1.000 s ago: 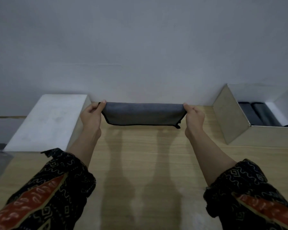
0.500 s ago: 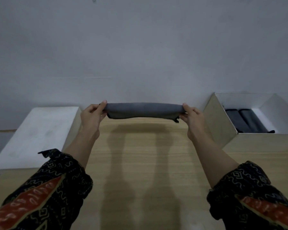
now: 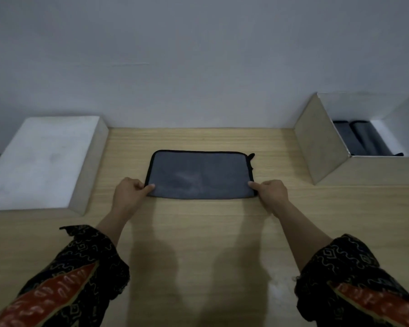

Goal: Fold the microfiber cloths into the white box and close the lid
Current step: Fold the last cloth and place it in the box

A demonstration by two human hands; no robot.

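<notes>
A grey microfiber cloth (image 3: 200, 175) with black edging lies flat on the wooden table, folded into a wide rectangle. My left hand (image 3: 129, 193) pinches its near left corner and my right hand (image 3: 270, 193) pinches its near right corner. The white box (image 3: 319, 140) stands open at the far right, and two rolled dark cloths (image 3: 361, 140) lie inside it. The box's white lid (image 3: 41, 159) rests on the table at the far left.
The wooden table (image 3: 198, 244) runs up to a plain grey wall at the back. Bare wood lies between me and the cloth. My patterned sleeves show at the bottom corners.
The cloth was held stretched in the air between both hands near the wall. It now lies flat on the table, closer to me, with both hands still on its near corners.
</notes>
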